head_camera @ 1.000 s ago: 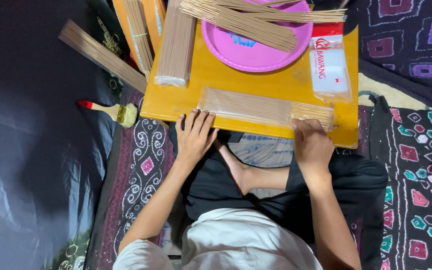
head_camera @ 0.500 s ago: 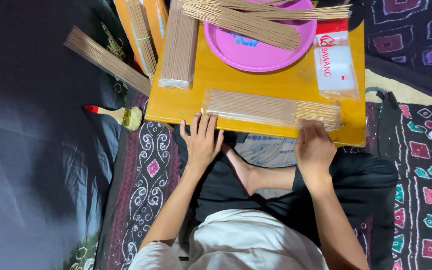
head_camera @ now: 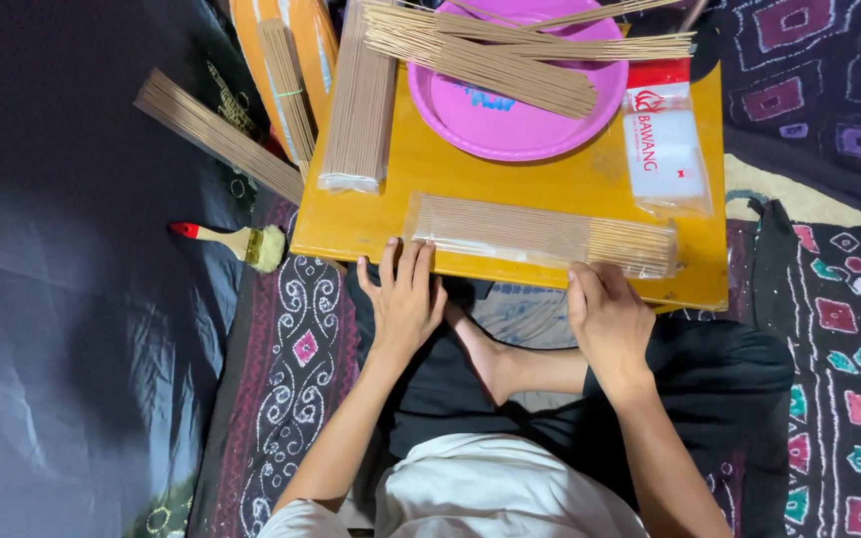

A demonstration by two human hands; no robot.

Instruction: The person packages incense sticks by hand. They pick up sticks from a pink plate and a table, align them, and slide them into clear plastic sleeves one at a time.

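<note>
Yellow wood fills the upper middle of the head view: a low board set before a person sitting cross-legged. Along its near edge lies a clear sleeve of thin tan sticks, flat and lengthwise, seemingly filled and whole. The left hand rests just below the sleeve's left end, fingers spread and flat, gripping nothing. The right hand sits at the sleeve's right end, fingers loosely curled against the board edge; whether they pinch the sleeve cannot be told. Higher up, loose sticks lie unpacked across a pink plate, and another wrapped bundle lies at the board's left. A paintbrush lies at left on the cloth.
</note>
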